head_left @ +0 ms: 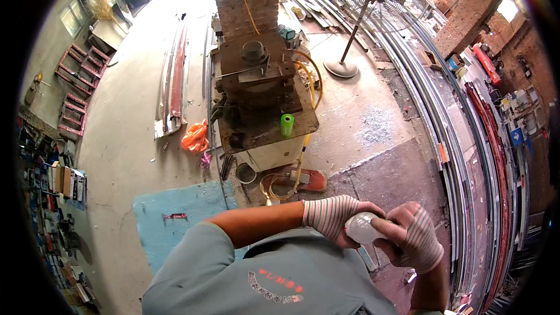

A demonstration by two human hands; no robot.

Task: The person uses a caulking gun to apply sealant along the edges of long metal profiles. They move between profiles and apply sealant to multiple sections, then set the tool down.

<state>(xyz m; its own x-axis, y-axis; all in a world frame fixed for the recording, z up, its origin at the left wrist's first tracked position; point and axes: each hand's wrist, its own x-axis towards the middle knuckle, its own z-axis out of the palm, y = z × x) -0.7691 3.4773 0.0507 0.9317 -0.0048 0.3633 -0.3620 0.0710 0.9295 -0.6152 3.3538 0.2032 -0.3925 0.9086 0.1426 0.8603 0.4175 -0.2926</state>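
Observation:
Both my hands wear striped knit gloves and meet in front of my chest, low in the head view. My left hand (331,216) cups a small white rounded object (361,227) from the left. My right hand (415,236) wraps over its right side, fingers curled around it. What the object is cannot be told; most of it is hidden by the gloves. My grey-green shirt fills the lower middle.
A rusty press machine (256,81) on a worn table stands ahead, with a green roll (287,124) on its top. A standing fan (373,0) is behind. Long metal profiles (461,157) lie along the right. An orange bag (196,137) and a blue mat (175,216) lie on the concrete floor.

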